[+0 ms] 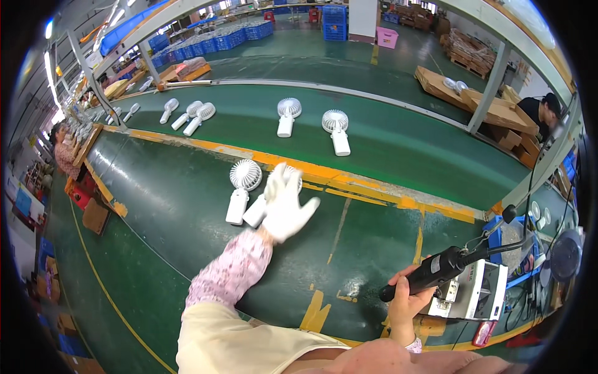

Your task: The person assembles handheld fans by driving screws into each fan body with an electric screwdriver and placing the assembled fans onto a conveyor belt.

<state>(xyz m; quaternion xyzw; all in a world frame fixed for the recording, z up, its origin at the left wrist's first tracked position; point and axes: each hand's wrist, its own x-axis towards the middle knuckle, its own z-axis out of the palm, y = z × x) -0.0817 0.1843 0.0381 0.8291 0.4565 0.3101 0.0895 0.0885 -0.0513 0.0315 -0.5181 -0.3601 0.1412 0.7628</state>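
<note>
My left hand [289, 209], in a white glove and slightly smeared by motion, is over a white handheld fan [255, 212] on the green bench. Its fingers stretch across the fan's round head, with the thumb spread to the right. A second white handheld fan [237, 206] lies just left of that one, its grille facing up. Bare and closed, my right hand [409, 294] grips a black electric screwdriver [436, 268]. The tool points up and right, toward a white and silver box-shaped device [476, 290] at the bench's right side.
Beyond the bench's yellow-taped edge runs a green conveyor belt [249, 128] carrying several white fans. A blue bin [495, 240] with small parts stands at the right, near cables and a dark round fan [565, 252]. Metal posts frame the belt. Co-workers are at far left and far right.
</note>
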